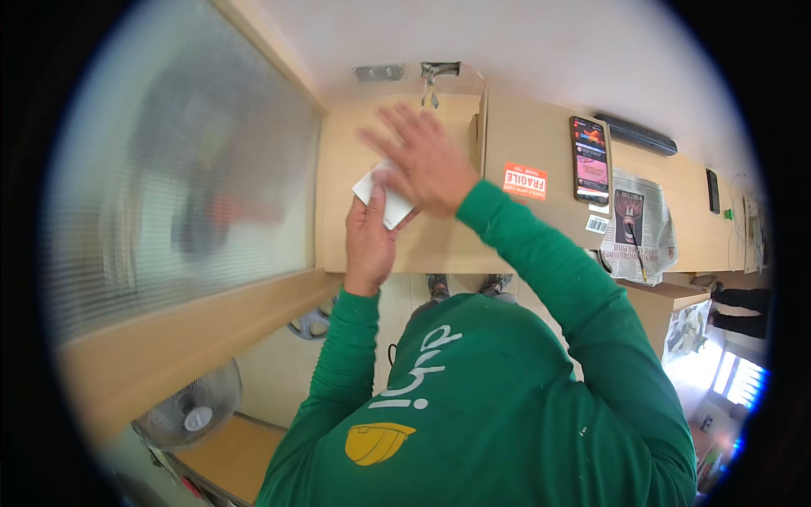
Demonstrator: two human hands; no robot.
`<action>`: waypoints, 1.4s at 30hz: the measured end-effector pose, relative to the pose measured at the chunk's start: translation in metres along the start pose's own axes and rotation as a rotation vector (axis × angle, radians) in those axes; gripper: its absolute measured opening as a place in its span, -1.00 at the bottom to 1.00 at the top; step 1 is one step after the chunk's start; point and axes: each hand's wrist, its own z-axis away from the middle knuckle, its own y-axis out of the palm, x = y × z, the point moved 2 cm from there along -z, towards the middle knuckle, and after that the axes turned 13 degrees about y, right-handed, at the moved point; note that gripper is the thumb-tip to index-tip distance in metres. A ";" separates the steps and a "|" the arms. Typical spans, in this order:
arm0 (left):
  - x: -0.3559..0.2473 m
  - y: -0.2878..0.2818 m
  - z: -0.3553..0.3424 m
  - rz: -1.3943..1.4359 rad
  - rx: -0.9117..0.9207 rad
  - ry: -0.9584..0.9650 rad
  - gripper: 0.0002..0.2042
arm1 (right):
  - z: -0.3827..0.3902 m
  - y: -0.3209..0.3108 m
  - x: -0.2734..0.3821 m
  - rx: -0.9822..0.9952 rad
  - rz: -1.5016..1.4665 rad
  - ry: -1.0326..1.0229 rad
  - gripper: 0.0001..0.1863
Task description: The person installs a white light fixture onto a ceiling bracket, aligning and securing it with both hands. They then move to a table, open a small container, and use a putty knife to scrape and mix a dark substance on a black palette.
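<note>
My left hand (pixel 369 232) grips a small white rectangular plate (pixel 383 196) by its lower edge and holds it against the light wooden panel (pixel 397 245) in front of me. My right hand (pixel 420 156) lies flat over the plate's upper part with fingers spread, blurred with motion. Both arms wear green sleeves. Above the hands, wires (pixel 432 83) hang from a dark opening in the white wall.
A frosted glass pane (pixel 182 177) in a wooden frame fills the left. To the right, a phone (pixel 590 159) with a lit screen, a red sticker (pixel 525 180) and a newspaper (pixel 639 228) sit on the wooden surface. A white fan (pixel 193 412) stands lower left.
</note>
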 end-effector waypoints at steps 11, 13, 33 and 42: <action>-0.012 -0.050 0.005 -0.116 -0.125 0.028 -0.51 | -0.009 0.058 0.019 -0.113 -0.110 0.282 -0.33; -0.014 -0.056 -0.005 -0.070 -0.119 0.083 -0.55 | -0.027 0.062 -0.031 -0.151 -0.180 0.625 -0.35; 0.077 -0.073 -0.216 -0.766 -0.068 0.522 -0.59 | -0.081 0.125 -0.060 -0.310 -0.553 0.826 -0.61; 0.089 -0.074 -0.245 -0.727 -0.150 0.486 -0.62 | -0.105 0.131 -0.074 -0.321 -0.591 0.927 -0.62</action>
